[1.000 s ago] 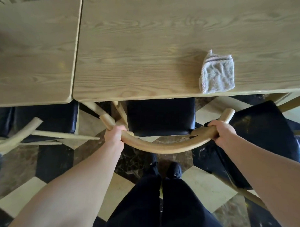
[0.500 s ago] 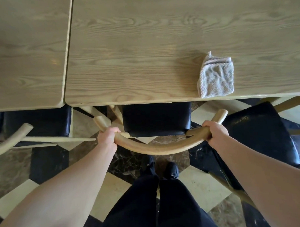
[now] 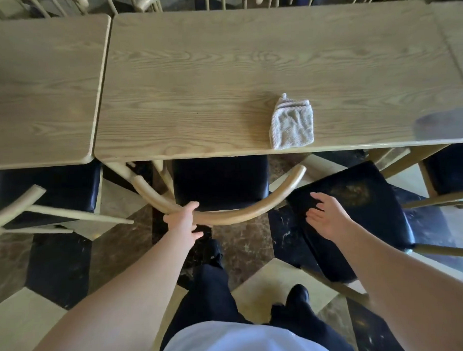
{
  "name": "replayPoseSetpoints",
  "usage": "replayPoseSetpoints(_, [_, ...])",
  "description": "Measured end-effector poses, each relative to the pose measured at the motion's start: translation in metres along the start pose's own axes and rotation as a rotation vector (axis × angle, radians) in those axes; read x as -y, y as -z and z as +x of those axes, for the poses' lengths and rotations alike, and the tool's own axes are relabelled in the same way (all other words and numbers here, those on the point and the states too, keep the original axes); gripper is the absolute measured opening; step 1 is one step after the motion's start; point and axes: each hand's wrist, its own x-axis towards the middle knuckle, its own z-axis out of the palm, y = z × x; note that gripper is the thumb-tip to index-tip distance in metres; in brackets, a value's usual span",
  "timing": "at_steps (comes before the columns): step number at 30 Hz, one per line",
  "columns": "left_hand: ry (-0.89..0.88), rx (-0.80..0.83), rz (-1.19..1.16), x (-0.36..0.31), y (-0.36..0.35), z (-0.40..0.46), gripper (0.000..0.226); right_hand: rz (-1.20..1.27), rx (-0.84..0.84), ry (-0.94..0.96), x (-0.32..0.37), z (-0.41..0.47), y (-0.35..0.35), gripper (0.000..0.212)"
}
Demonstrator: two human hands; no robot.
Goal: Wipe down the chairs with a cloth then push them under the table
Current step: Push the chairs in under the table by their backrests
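Note:
The middle chair's black seat [image 3: 220,181] is tucked partly under the wooden table [image 3: 221,70]. Its curved wooden back rail [image 3: 239,214] stays outside the table edge. My left hand [image 3: 183,220] touches the left part of that rail, thumb above it and fingers loosely spread below it. My right hand [image 3: 327,216] is off the rail, fingers spread and holding nothing, over the black seat of the chair on the right [image 3: 371,223]. That chair stands angled and pulled out from the table. A folded grey cloth [image 3: 293,124] lies at the table's near edge.
A second table [image 3: 38,90] abuts on the left, with another black-seated chair [image 3: 47,192] partly under it. Another seat [image 3: 450,170] shows at the far right. More chair backs line the table's far side. My legs and feet [image 3: 295,296] stand on the checkered stone floor.
My right hand has let go of the back rail and moved right over the neighbouring seat. My left hand has loosened and slid toward the rail's middle. The view has pulled back.

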Motion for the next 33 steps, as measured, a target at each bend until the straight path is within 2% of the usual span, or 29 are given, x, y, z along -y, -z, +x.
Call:
replayPoseSetpoints(1, [0.007,0.003,-0.001,0.002,-0.009,-0.003,0.084,0.031,-0.01,-0.016,0.002,0.002,0.0,0.082])
replayPoseSetpoints(4, [-0.053,0.145,0.024,0.082,-0.051,-0.089,0.08,0.062,0.075,0.041,0.007,-0.039,0.097,0.081])
replayPoseSetpoints(8, [-0.08,0.264,0.035,0.166,-0.101,-0.15,0.036,0.002,0.145,0.087,0.013,-0.051,0.171,0.079])
replayPoseSetpoints(9, [-0.101,0.292,0.032,0.178,-0.11,-0.158,0.038,0.0,0.161,0.092,0.015,-0.052,0.18,0.079])
replayPoseSetpoints(12, [-0.093,0.336,0.055,0.244,-0.142,-0.196,0.065,-0.031,0.159,0.112,0.018,-0.062,0.248,0.08])
replayPoseSetpoints(17, [-0.039,0.409,0.146,0.337,-0.17,-0.25,0.072,-0.019,0.05,0.117,0.005,-0.067,0.36,0.076])
replayPoseSetpoints(19, [0.003,0.445,0.162,0.363,-0.178,-0.261,0.067,-0.017,0.046,0.11,-0.002,-0.07,0.391,0.061])
replayPoseSetpoints(21, [0.071,0.495,0.126,0.379,-0.183,-0.268,0.05,-0.045,0.032,0.081,-0.015,-0.074,0.412,0.041])
replayPoseSetpoints(23, [0.133,0.505,0.09,0.396,-0.19,-0.276,0.049,-0.072,-0.038,0.038,-0.036,-0.076,0.44,0.032])
replayPoseSetpoints(25, [0.144,0.518,0.034,0.407,-0.198,-0.277,0.054,-0.105,-0.072,0.038,-0.05,-0.076,0.464,0.034])
replayPoseSetpoints(29, [0.138,0.508,-0.072,0.421,-0.208,-0.271,0.062,-0.095,-0.032,0.047,-0.06,-0.069,0.498,0.052])
replayPoseSetpoints(31, [0.131,0.471,-0.126,0.43,-0.209,-0.268,0.064,-0.074,-0.029,0.059,-0.056,-0.063,0.51,0.046])
replayPoseSetpoints(33, [0.131,0.427,-0.204,0.436,-0.209,-0.266,0.071,-0.057,-0.009,0.066,-0.044,-0.057,0.518,0.031])
